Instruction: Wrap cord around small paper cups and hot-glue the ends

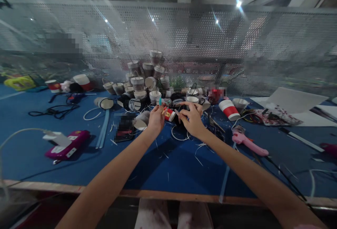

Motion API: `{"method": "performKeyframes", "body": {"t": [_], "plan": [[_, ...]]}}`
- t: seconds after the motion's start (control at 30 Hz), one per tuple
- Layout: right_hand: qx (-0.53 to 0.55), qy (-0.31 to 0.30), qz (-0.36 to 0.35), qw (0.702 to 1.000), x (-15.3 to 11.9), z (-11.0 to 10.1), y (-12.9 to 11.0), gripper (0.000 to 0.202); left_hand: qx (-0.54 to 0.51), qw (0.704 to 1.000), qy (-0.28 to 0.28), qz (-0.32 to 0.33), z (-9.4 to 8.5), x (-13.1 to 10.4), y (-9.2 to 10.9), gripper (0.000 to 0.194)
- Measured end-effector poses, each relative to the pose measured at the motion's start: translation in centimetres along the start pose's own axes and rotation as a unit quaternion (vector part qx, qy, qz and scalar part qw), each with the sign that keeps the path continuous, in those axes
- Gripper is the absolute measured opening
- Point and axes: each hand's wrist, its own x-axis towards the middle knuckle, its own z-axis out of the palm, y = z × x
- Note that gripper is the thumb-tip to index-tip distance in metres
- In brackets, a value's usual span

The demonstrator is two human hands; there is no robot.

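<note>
In the middle of the table, my left hand [157, 118] is closed in a pinch around a slim stick with a teal end [160, 101] pointing up; its exact kind is too small to tell. Facing it, my right hand [193, 118] pinches a small pale piece [176, 111] between thumb and fingers. Between and just behind both hands lies a red and white paper cup [170, 115] on its side. A loop of white cord [179, 139] rests on the table below the fingers.
Stacked grey-white cups with handles [137, 83] stand behind my hands. A pink glue gun [249, 143] lies right, near a red-banded cup [229, 109]. Left are a phone [125, 127], translucent glue sticks [103, 129] and a purple power strip [68, 145]. Mesh [184, 39] borders the back.
</note>
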Motion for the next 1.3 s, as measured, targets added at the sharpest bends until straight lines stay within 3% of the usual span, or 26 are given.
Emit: {"method": "performKeyframes", "body": {"t": [0.2, 0.43, 0.9, 1.3], "plan": [[0.021, 0.021, -0.017, 0.999, 1.1, -2.0, -1.0, 0.039, 0.012, 0.999, -0.043, 0.001, 0.3, -0.4, 0.1, 0.014], [0.018, -0.006, -0.002, 1.000, 1.1, -1.9, -1.0, 0.041, 0.056, 0.996, -0.057, 0.030, -0.2, -0.2, -0.5, 0.008], [0.052, 0.034, -0.007, 0.998, 3.1, -1.9, 0.0, 0.041, 0.135, 0.985, -0.080, 0.067, -0.5, -0.6, -0.6, 0.012], [0.074, 0.015, 0.063, 0.995, 2.5, -1.5, 2.9, 0.035, 0.036, 0.998, -0.036, -0.029, -0.3, -0.1, -0.9, 0.003]]}}
